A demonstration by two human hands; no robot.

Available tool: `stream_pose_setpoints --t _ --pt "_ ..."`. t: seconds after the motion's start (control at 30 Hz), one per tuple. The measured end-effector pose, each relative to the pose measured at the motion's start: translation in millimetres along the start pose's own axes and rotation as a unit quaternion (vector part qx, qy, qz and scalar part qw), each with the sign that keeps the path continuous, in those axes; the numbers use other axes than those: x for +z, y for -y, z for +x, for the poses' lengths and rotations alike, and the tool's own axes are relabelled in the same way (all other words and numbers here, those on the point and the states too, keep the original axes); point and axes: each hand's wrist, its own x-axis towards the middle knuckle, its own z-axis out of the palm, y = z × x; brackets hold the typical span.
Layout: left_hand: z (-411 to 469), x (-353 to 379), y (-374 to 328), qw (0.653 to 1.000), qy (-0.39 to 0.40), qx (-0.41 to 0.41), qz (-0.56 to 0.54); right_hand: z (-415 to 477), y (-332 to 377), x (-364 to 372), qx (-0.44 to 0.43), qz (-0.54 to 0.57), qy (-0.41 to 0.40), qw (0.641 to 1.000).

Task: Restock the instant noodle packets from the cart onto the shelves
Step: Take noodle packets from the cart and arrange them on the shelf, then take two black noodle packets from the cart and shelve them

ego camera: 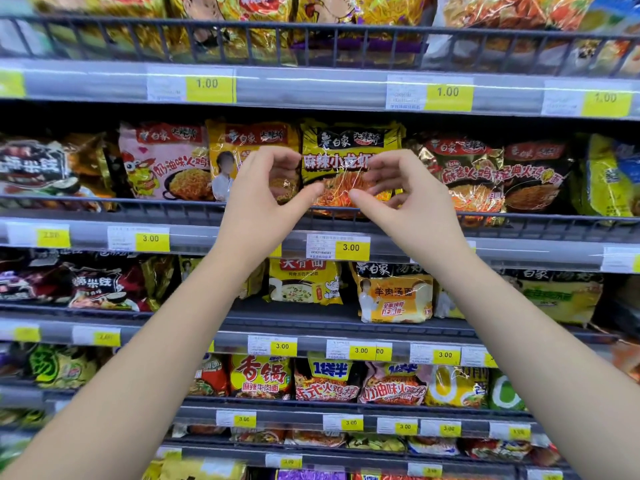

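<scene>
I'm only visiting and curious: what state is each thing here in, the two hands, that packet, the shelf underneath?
left hand: raised, fingers curved before the packet; grip unclear.
right hand: raised, fingers curved likewise; grip unclear.
yellow-and-black packet: upright, face out, behind the rail.
shelf below: partly bare, with gaps between standing packets.

My left hand (263, 199) and right hand (403, 199) were side by side before the noodle packet (349, 161) on the shelf (194, 237). A second packet (162, 161) stood left of it, a third packet (460, 174) right.
</scene>
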Motion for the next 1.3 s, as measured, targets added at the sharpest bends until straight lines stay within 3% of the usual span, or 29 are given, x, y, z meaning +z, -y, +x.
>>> stream_pose_setpoints --t 0.43,0.6,0.9,1.3 --pt "-36.4 -60.8 -17.8 0.999 0.008 -0.028 -0.042 -11.8 31.6 4.5 -0.046 0.143 0.091 0.984" --pt "-61.2 -83.1 -29.5 0.998 -0.027 -0.047 -0.039 -15.8 37.9 16.4 -0.057 0.211 0.134 0.967" --pt "-134.8 -148.6 -58.7 0.986 -0.116 -0.117 0.030 -39.9 77.4 72.8 -0.095 0.332 0.261 0.901" --pt "-249.0 -259.7 -85.7 0.936 -0.268 -0.185 0.134 -93.9 175.3 162.1 -0.118 0.438 0.389 0.802"
